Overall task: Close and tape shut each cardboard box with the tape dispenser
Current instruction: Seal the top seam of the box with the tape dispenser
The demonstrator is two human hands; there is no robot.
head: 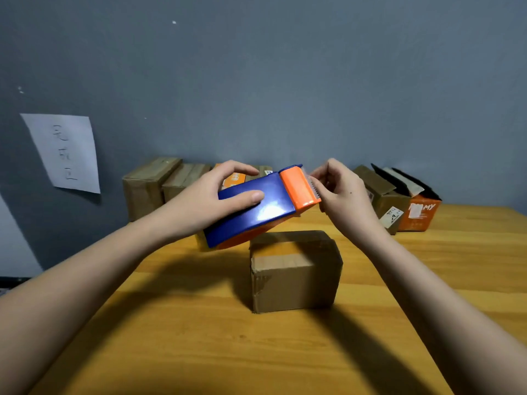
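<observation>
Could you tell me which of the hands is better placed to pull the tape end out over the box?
Probably the right hand: it pinches at the tape dispenser's toothed end, while the left hand grips its body.

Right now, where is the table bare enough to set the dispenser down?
Bare wood lies left and right of the centre box and along the table's near edge. The back is crowded: taped boxes left, open boxes right.

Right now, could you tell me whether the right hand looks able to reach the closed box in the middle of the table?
Probably yes. The right hand is up at the tape dispenser, pinching at its tape end, and the cardboard box sits just below with nothing between them. It would have to release the tape first.
</observation>
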